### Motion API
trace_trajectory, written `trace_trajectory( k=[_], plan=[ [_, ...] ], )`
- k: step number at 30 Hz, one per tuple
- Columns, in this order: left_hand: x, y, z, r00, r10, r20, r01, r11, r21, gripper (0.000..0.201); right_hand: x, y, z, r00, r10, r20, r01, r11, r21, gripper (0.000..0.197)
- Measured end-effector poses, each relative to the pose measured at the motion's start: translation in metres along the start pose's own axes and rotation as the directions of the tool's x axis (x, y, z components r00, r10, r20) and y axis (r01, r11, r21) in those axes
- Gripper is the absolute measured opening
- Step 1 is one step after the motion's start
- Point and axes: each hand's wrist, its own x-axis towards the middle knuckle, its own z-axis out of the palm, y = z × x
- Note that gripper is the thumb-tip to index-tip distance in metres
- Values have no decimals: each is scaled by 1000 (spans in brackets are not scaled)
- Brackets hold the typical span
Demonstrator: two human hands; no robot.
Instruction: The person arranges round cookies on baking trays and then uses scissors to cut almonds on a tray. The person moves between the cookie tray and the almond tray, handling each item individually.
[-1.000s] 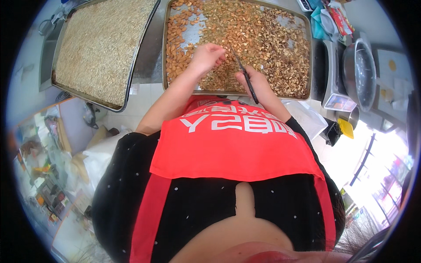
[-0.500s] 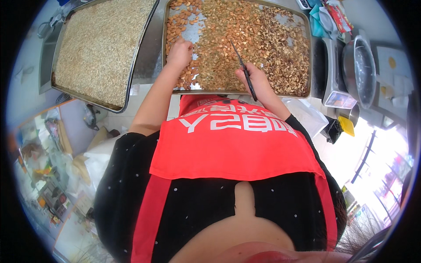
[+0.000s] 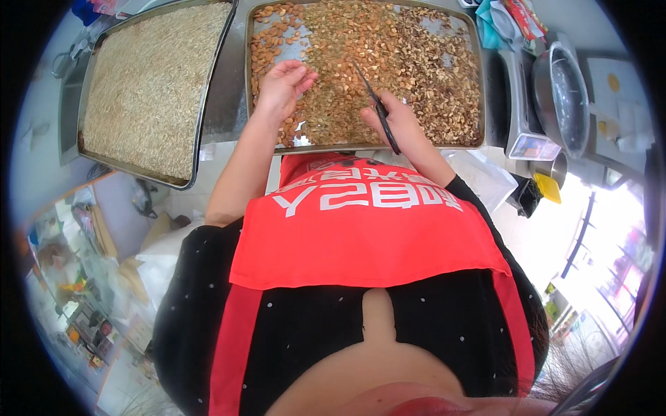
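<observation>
A large metal baking tray (image 3: 361, 148) lies before me, spread with bands of nuts and seeds. Whole almonds (image 3: 267, 52) fill its left side, greenish seeds (image 3: 333, 104) and chopped pale nuts (image 3: 371, 52) its middle, and walnut pieces (image 3: 447, 97) its right. Over the line between almonds and seeds is my left hand (image 3: 281, 87), its fingertips drawn together in a pinch; anything in them is too small to name. My right hand (image 3: 402, 121) grips a slim black pointed tool (image 3: 383, 114), its tip over the chopped nuts. Whether it is a knife or tweezers I cannot tell.
Left of the nuts, a second tray (image 3: 194, 163) holds a layer of pale oat flakes (image 3: 149, 90). At the right stand a scale (image 3: 517, 111) and a round metal bowl (image 3: 562, 100), with packets (image 3: 524, 17) behind them. A yellow item (image 3: 548, 187) sits lower right.
My left hand has risen from the almonds and shifted right toward the seeds, fingers pinched. My right hand keeps its grip on the black tool. The whole view has shifted slightly.
</observation>
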Motion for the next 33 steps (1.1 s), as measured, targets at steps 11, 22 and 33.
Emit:
trace_trajectory(
  k=[11,22,33],
  plan=[
    [-12,-10,52,974,-86,208,154,928,-338,7,8,9,0,998,-61,1,61,995,-73,53],
    [-12,-21,61,995,30,94,-41,993,111,14,2,6,-6,992,-128,17,129,981,-145,54],
    [-15,-24,64,995,-6,95,-17,972,235,9,6,17,3,999,-41,31,40,999,25,39]
  ],
)
